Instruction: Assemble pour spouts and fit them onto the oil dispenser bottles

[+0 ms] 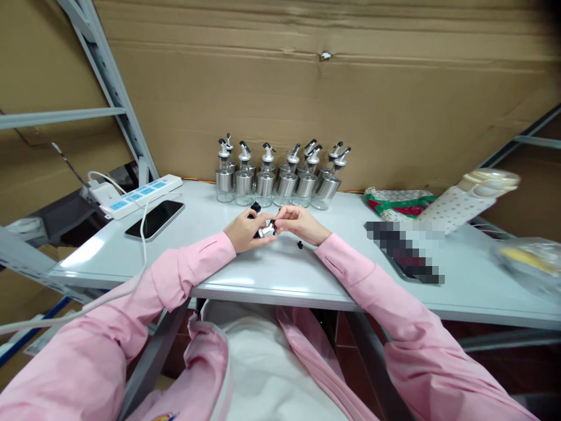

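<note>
Left hand [248,230] clasps a silver pourer spout [265,232] above the middle of the surface [344,222], apparently steadying it for the right hand [302,224], which pinches its black end; the hands meet there. A small black piece [300,244] lies near the right hand. Glass bottles [265,184] stand far, presumably leaving working room.
</note>
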`<state>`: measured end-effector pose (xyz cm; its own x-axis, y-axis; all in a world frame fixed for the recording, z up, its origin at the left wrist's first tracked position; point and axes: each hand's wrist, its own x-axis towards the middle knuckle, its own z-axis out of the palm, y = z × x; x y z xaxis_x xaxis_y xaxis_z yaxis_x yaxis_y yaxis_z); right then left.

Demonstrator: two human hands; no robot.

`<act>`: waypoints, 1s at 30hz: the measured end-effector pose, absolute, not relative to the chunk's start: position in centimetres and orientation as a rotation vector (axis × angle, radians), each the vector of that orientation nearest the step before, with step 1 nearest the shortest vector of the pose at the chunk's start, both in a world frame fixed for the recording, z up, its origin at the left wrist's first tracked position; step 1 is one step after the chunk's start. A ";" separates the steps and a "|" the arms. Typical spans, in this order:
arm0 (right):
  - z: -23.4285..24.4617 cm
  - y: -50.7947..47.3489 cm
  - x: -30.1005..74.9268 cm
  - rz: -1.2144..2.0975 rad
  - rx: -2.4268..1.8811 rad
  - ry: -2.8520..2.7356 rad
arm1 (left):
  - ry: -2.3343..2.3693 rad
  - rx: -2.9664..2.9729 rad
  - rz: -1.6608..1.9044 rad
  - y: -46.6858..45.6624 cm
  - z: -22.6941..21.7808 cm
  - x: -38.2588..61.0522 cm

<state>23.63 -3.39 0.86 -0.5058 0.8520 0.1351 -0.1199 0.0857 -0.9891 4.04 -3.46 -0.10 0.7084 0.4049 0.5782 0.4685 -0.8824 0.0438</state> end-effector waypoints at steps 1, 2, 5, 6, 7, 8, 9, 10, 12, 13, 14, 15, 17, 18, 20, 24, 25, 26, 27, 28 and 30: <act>0.8 -3.4 23.6 1.537 -0.749 -1.570 | -0.729 -2.808 -0.905 -3.4 -0.1 4.0; 0.8 -3.3 23.6 1.535 -0.750 -1.573 | -0.741 -2.811 -0.900 -3.4 -0.1 4.0; 0.8 -3.3 23.6 1.529 -0.749 -1.580 | -0.762 -2.816 -0.892 -3.4 -0.1 4.1; 0.7 -3.3 23.6 1.528 -0.747 -1.583 | -0.761 -2.816 -0.891 -3.4 -0.1 4.1; 0.7 -3.2 23.6 1.528 -0.744 -1.589 | -0.756 -2.815 -0.889 -3.3 -0.1 4.1; 0.6 -3.2 23.6 1.527 -0.739 -1.597 | -0.749 -2.812 -0.889 -3.3 -0.1 4.1; 0.5 -3.2 23.6 1.528 -0.732 -1.606 | -0.741 -2.807 -0.891 -3.3 -0.1 4.0; 0.5 -3.1 23.6 1.530 -0.723 -1.612 | -0.731 -2.801 -0.898 -3.3 -0.1 4.0; 0.4 -3.1 23.7 1.544 -0.704 -1.611 | -0.712 -2.791 -0.911 -3.3 -0.1 4.0; 0.4 -3.2 23.7 1.559 -0.697 -1.604 | -0.706 -2.788 -0.916 -3.3 -0.1 4.0; 0.4 -3.2 23.6 1.579 -0.693 -1.596 | -0.706 -2.790 -0.916 -3.3 -0.2 4.0; 0.5 -3.3 23.6 1.604 -0.691 -1.586 | -0.711 -2.794 -0.914 -3.3 -0.2 4.0; 0.7 -3.4 23.6 1.652 -0.687 -1.566 | -0.733 -2.802 -0.913 -3.4 -0.2 4.1; 0.7 -3.4 23.5 1.670 -0.686 -1.559 | -0.745 -2.804 -0.915 -3.4 -0.2 4.1; 0.8 -3.5 23.5 1.682 -0.686 -1.555 | -0.761 -2.804 -0.919 -3.4 -0.2 4.1; 0.7 -3.4 23.5 1.648 -0.690 -1.563 | -0.736 -2.794 -0.941 -3.4 -0.2 4.1; 0.7 -3.4 23.5 1.639 -0.690 -1.564 | -0.723 -2.792 -0.948 -3.4 -0.2 4.1; 0.7 -3.3 23.5 1.632 -0.690 -1.566 | -0.713 -2.791 -0.952 -3.3 -0.2 4.1; 0.7 -3.3 23.5 1.627 -0.691 -1.570 | -0.708 -2.793 -0.953 -3.3 -0.2 4.1; 0.7 -3.3 23.5 1.623 -0.692 -1.574 | -0.709 -2.796 -0.949 -3.3 -0.2 4.1; 0.8 -3.3 23.5 1.613 -0.694 -1.587 | -0.726 -2.802 -0.935 -3.3 -0.3 4.1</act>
<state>23.53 -3.34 0.75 -0.5672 0.8138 0.1265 -0.1398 0.0562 -0.9886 4.08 -3.32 -0.31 0.6978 0.4081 0.5887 0.4695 -0.8813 0.0543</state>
